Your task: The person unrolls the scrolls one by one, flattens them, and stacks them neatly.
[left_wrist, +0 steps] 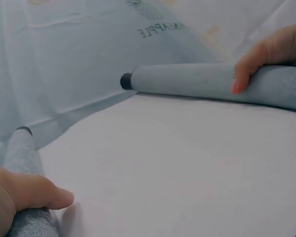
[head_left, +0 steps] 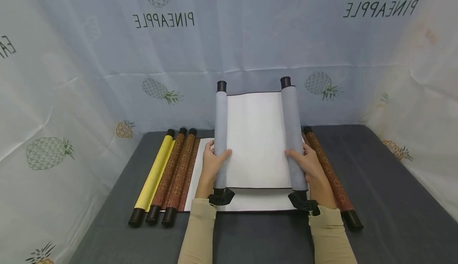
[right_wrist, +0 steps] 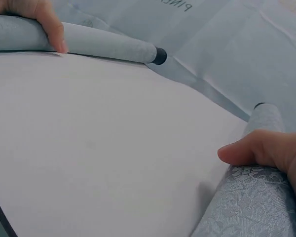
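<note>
A partly unrolled hanging scroll (head_left: 257,136) is held up over the table, white paper stretched between two grey-blue brocade rolls with black end knobs. My left hand (head_left: 212,162) grips the left roll (head_left: 221,129), thumb over its front at the paper's edge. On the other side my right hand (head_left: 308,164) holds the right roll (head_left: 292,131), its thumb (right_wrist: 237,150) across the brocade. Both rolls stand roughly upright in the head view. Behind this scroll, another white sheet (head_left: 255,202) lies spread on the table, partly hidden by it.
Two brown patterned rolls (head_left: 181,168) and a yellow roll (head_left: 154,172) lie side by side on the left of the dark table (head_left: 379,184). Another brown roll (head_left: 330,172) lies on the right, beside my right forearm. A pineapple-print curtain (head_left: 247,37) surrounds the table's back and sides.
</note>
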Motion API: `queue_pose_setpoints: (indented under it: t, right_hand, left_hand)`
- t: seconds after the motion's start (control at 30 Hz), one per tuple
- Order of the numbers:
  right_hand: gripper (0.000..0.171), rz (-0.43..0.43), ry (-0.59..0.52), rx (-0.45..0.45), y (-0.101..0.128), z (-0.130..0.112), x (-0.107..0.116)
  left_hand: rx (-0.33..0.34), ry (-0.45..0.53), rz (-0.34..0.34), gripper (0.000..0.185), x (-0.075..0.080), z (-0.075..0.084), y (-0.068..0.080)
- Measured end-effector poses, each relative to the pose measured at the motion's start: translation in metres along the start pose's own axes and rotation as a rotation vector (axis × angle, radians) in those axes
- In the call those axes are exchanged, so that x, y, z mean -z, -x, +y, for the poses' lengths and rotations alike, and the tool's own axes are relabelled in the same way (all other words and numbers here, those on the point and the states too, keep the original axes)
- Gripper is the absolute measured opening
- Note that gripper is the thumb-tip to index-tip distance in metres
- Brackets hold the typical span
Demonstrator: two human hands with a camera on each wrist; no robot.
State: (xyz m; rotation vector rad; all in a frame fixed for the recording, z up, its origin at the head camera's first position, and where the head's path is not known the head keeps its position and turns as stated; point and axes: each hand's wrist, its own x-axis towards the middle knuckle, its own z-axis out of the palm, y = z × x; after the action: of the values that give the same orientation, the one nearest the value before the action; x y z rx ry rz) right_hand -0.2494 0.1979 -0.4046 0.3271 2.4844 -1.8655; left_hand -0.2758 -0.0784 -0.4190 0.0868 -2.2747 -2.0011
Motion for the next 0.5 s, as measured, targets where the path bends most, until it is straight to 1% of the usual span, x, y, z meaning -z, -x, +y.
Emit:
queue_pose_setpoints:
  t: [0.13,0.23,0.4,0.5]
  right_hand:
    - [0.073,-0.01,0.025,0.004,0.0,-0.001,0.006]
    - [0.074,-0.021,0.035,0.01,0.0,-0.001,0.01]
    - [0.077,-0.05,0.041,0.016,0.002,-0.001,0.014]
    - [0.076,-0.051,0.017,0.038,0.002,-0.002,0.015]
  left_hand:
    - [-0.009,-0.022,-0.008,0.06,0.005,0.0,-0.002]
    - [-0.017,-0.026,-0.009,0.057,0.008,-0.001,-0.003]
    - [-0.031,-0.026,0.017,0.054,0.01,-0.002,-0.002]
    - [-0.043,-0.019,0.033,0.052,0.012,-0.002,-0.002]
